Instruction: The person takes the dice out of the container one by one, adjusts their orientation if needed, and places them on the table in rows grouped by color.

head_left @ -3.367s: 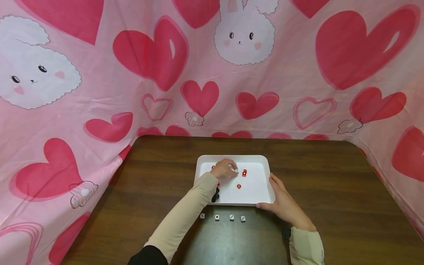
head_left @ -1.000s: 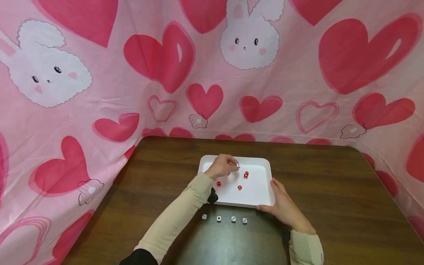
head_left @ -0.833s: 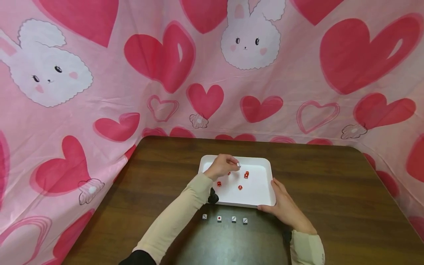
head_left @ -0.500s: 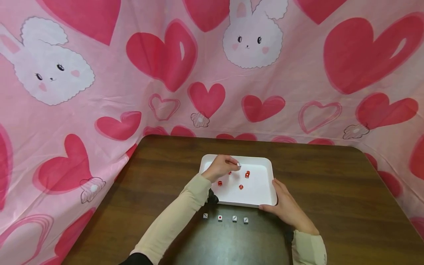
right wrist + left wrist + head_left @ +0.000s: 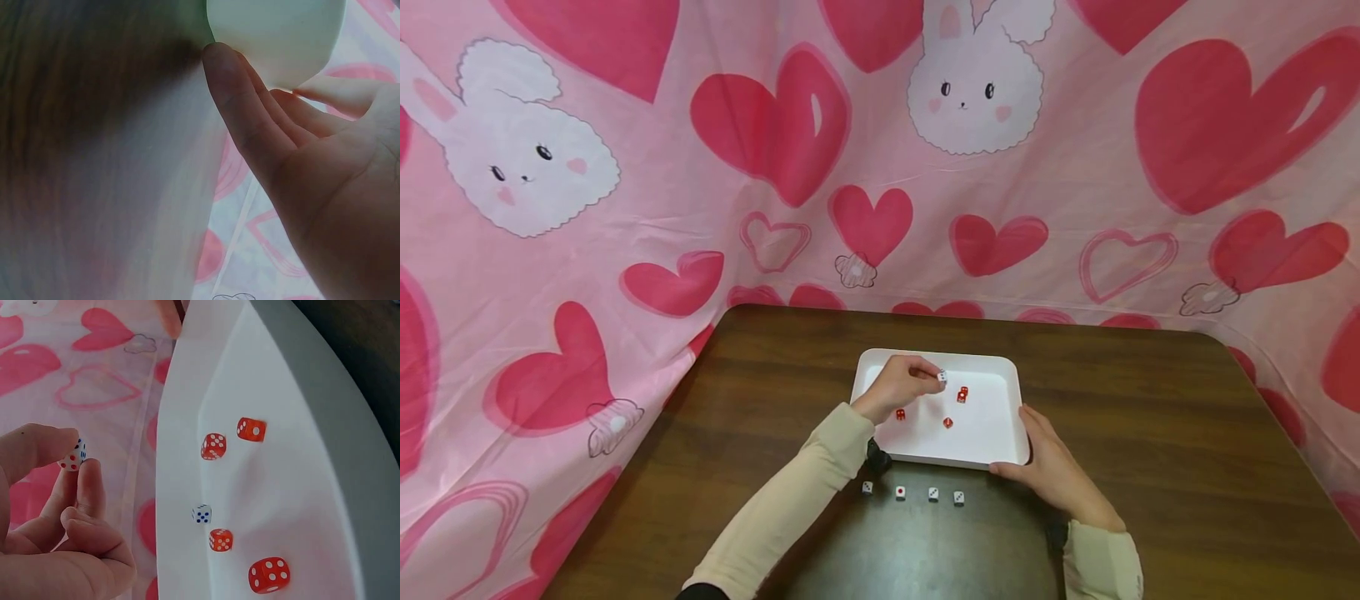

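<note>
My left hand [image 5: 895,389] pinches a white die [image 5: 73,457] with red and blue pips between thumb and fingers, raised over the back part of a white tray [image 5: 985,442]. In the tray lie several red dice, among them one near the front middle [image 5: 948,422] and one at the left [image 5: 900,414]. The left wrist view also shows a white die with blue pips [image 5: 201,514] by the tray wall, hidden behind my hand in the head view. My right hand [image 5: 1056,471] holds the tray's front right corner, thumb at the front and fingers along the side.
In front of the tray, a row of several white dice [image 5: 900,493] stands on the dark wooden table [image 5: 775,375]. A pink cloth with hearts and rabbits [image 5: 880,125] hangs behind the table and at its sides. A black band [image 5: 877,458] circles my left wrist.
About three seconds ago my left fingers were low in the tray at a white die; since then they have lifted it. Lately the left hand shifts only slightly. The right hand keeps its place.
</note>
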Motion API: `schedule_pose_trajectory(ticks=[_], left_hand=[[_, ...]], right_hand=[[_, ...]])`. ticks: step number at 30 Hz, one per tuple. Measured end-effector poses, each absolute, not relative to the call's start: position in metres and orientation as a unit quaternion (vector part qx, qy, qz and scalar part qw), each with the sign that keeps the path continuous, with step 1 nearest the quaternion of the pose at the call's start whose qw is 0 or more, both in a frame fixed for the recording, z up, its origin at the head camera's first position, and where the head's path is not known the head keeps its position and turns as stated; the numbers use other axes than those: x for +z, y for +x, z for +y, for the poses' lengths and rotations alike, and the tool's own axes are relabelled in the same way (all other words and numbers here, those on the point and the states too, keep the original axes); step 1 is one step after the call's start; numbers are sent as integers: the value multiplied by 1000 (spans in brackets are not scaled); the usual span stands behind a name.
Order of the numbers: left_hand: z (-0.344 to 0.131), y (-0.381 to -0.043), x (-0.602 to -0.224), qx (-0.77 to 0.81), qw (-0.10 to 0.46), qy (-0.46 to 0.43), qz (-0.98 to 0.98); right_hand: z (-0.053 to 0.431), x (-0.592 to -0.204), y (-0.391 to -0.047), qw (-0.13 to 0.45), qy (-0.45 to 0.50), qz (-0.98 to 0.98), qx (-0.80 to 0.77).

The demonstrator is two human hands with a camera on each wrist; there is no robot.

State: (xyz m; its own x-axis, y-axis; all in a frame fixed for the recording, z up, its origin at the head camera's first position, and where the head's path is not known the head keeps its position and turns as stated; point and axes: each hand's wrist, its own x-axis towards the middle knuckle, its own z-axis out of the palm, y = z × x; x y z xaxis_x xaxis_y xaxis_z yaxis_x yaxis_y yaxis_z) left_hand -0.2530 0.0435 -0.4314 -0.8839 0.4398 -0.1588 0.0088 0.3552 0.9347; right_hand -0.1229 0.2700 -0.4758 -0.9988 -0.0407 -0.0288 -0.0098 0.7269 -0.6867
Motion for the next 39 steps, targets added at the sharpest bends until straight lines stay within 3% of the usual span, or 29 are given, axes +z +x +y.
schedule_pose_trajectory(ticks=[14, 23, 39], left_hand=[[38, -232, -429, 540, 187, 183, 800], [34, -216, -423, 493, 145, 220, 829], [35, -193, -419, 508, 190, 220, 811]], right_hand=[[275, -480, -122, 3, -22, 926, -376], [275, -478, -124, 0, -21, 927, -373], [277, -478, -127, -4, -25, 927, -374]])
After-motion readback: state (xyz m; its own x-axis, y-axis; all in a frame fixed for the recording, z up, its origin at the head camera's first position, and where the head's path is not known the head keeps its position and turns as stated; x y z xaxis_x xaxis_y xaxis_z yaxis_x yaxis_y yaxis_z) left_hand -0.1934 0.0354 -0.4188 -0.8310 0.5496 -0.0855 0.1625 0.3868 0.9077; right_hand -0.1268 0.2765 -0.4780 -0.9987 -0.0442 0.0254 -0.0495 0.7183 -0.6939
